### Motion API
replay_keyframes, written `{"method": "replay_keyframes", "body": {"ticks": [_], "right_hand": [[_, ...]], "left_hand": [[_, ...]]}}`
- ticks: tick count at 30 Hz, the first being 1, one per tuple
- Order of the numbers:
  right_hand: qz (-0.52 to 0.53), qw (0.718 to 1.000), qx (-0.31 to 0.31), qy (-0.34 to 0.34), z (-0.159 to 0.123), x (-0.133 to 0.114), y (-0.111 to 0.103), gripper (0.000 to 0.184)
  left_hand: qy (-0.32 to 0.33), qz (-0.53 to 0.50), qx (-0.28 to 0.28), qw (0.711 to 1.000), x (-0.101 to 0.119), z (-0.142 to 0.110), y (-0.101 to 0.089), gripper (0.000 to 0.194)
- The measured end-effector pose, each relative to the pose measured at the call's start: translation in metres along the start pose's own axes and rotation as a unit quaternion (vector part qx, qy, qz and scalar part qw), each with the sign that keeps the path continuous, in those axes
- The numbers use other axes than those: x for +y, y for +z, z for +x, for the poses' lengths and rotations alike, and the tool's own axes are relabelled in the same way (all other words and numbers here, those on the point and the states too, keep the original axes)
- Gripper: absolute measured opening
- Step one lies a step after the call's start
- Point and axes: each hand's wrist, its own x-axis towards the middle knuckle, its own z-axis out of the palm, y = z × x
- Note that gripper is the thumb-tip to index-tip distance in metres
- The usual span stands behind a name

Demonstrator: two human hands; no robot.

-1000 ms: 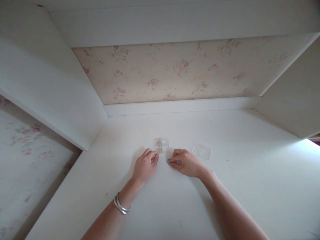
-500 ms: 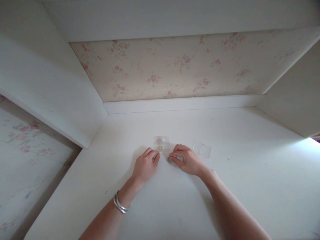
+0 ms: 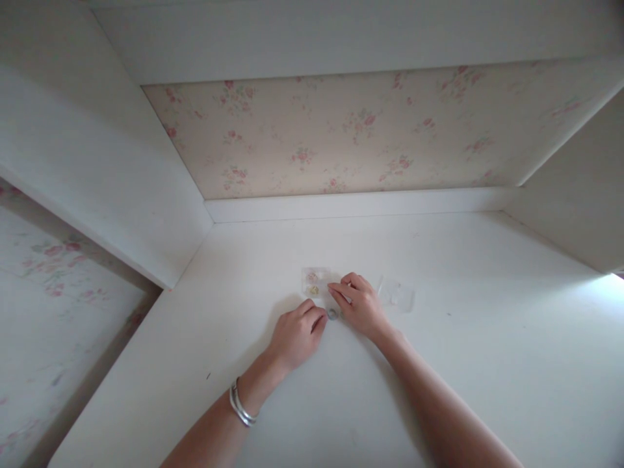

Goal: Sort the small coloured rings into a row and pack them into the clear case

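Observation:
A small clear plastic case (image 3: 307, 273) lies on the white table, with a pinkish round piece (image 3: 312, 277) and a yellow round piece (image 3: 314, 290) in its left compartments. My left hand (image 3: 297, 335) is closed in a pinch at the left edge of a small grey ring-shaped piece (image 3: 333, 314), just in front of the case. Over the case's right side, my right hand (image 3: 359, 304) has thumb and fingertips pinched together. Whatever lies between those fingertips is too small or hidden to make out. A silver bangle (image 3: 240, 404) circles my left wrist.
Right of my right hand lies another clear plastic piece (image 3: 397, 296), like a lid. A dark speck (image 3: 208, 376) marks the table (image 3: 468, 370) at the left. White panels and a floral-papered wall (image 3: 316, 140) enclose the back and sides.
My left hand has moved right to the grey ring-shaped piece. My right hand has left that piece and risen toward the clear case. The view has shifted slightly.

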Motion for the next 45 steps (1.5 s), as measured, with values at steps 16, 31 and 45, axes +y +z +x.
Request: {"method": "replay_keyframes", "body": {"ticks": [16,31,45], "right_hand": [[-0.017,0.999,0.031,0.018,-0.003,0.007,-0.01,0.019],[-0.031,0.999,0.004,0.021,-0.003,0.006,-0.013,0.02],[-0.028,0.999,-0.023,0.01,-0.003,0.006,-0.017,0.016]], "left_hand": [[0.016,0.0,-0.015,1.0,0.004,0.002,0.004,0.023],[0.021,0.004,-0.014,1.0,0.005,0.006,0.007,0.023],[-0.011,-0.122,0.114,0.986,0.001,0.017,0.002,0.018]]}}
